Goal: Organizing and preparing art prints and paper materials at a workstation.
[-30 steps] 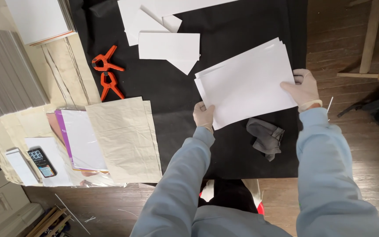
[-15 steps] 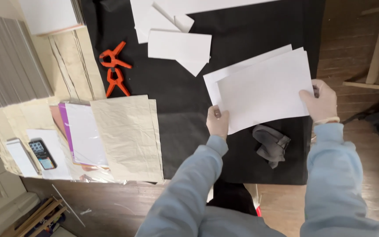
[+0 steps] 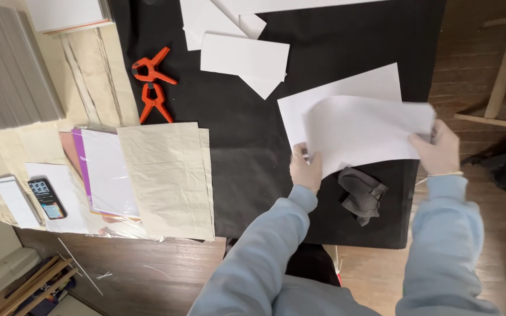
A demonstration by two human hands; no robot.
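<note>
My left hand (image 3: 306, 168) grips the lower left corner of a stack of white paper sheets (image 3: 358, 126) over the black cloth (image 3: 247, 152). My right hand (image 3: 438, 146) holds the right edge of the same stack. The top sheets are lifted and bowed, while one sheet under them shows at the upper left. A crumpled dark grey rag (image 3: 361, 192) lies on the cloth just below the paper, between my two hands.
More white sheets (image 3: 244, 55) lie at the top of the cloth. Two orange spring clamps (image 3: 153, 82) sit left of it. Cream paper (image 3: 168, 175), a purple-edged sleeve (image 3: 98, 172) and a calculator (image 3: 47, 198) lie at the left. A wooden frame (image 3: 502, 76) stands at the right.
The stack has shifted toward the right edge of the cloth with both hands, and its top sheets now lift and bow away from the bottom sheet.
</note>
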